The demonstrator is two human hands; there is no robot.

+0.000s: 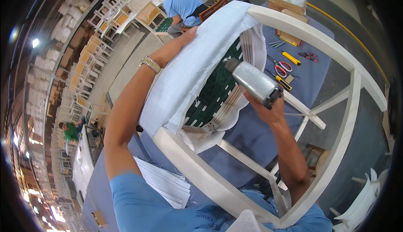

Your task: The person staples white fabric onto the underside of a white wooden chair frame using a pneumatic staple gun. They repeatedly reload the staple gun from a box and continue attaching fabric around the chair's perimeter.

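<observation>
A white wooden chair (pixel 201 163) lies tipped on the table in front of me. Pale blue-white fabric (pixel 184 70) covers its seat, and dark green woven webbing (pixel 216 91) shows on the underside. My left hand (pixel 187 38), below a metal wristwatch (pixel 150 64), grips the seat's far left edge; its fingertips are partly hidden by the fabric. My right hand (pixel 266 110) is closed round a silver staple gun (pixel 257 83). The gun's dark nose is over the webbing near the seat's inner edge; I cannot tell whether it touches.
Red-handled scissors (pixel 282 68), yellow cutters (pixel 291 58), and pliers (pixel 308 56) lie on the blue-covered table (pixel 321 34). White fabric strips (pixel 161 181) lie at the lower left. A co-worker (pixel 184 5) in blue sits ahead beside rows of chairs (pixel 86 66).
</observation>
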